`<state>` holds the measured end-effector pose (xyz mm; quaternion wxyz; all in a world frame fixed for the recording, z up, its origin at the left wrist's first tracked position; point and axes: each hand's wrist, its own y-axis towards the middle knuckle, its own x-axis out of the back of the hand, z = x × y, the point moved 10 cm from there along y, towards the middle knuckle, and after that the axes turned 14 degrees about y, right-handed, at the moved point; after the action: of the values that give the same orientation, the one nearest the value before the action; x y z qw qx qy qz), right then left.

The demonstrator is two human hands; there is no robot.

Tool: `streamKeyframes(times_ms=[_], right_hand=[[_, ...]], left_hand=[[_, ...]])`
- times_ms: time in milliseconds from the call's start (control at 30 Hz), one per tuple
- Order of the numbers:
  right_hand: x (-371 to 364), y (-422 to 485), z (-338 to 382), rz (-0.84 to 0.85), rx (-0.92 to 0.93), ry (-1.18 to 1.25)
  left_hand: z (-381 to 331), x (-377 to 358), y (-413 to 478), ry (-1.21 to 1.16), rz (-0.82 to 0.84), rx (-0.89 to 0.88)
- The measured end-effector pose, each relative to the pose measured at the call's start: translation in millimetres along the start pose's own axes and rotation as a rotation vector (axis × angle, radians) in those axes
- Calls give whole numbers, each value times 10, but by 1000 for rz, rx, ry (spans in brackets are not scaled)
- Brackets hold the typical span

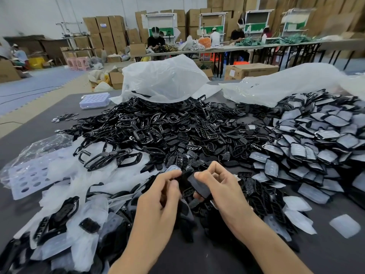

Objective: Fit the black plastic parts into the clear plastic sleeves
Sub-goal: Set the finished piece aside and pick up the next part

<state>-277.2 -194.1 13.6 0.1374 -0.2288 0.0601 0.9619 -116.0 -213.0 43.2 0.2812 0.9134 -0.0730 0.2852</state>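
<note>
The left hand (158, 196) and the right hand (219, 186) are both clamping on one black plastic part (198, 187) between them; I cannot tell if a sleeve is already covering it. If the part is going in tilted, the thin sleeve is probably wrinkling or tearing; a loose pinch is risking a drop into the heap of black parts (177, 125) beyond the hands. Clear sleeves (87, 210) are lying left of the left hand, sleeved pieces (316, 139) right of the right hand, all on a dark tabletop (335, 254); far beyond, people (215, 37) are working among cardboard boxes (106, 30).
</note>
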Motion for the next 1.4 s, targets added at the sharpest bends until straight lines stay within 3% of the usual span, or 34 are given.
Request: streamKeyframes(times_ms=[200, 433, 600, 667, 800, 933, 1000, 1100, 1267, 1400], right_hand=[[-248, -47, -74, 214, -41, -1], [-189, -78, -65, 239, 17, -353], [-126, -167, -131, 276, -78, -336], [75, -100, 53, 165, -44, -279], [1016, 102, 995, -280, 254, 61], [1765, 2, 1463, -620, 410, 208], [1789, -68, 1396, -649, 389, 128], [1468, -108, 1144, -515, 340, -145], [501, 94, 563, -166, 249, -772], [238, 268, -42, -22, 72, -1378]], left_hand=[[51, -122, 41, -117, 118, 80], [188, 1, 90, -47, 41, 97], [179, -49, 51, -42, 62, 69], [132, -73, 30, -28, 83, 38], [17, -73, 0, 122, 97, -82], [-209, -226, -91, 350, 101, -327], [-285, -349, -166, 462, 124, -458], [-252, -504, -224, 669, 163, -541], [124, -239, 90, 908, 40, -190], [177, -166, 181, 937, -64, -187]])
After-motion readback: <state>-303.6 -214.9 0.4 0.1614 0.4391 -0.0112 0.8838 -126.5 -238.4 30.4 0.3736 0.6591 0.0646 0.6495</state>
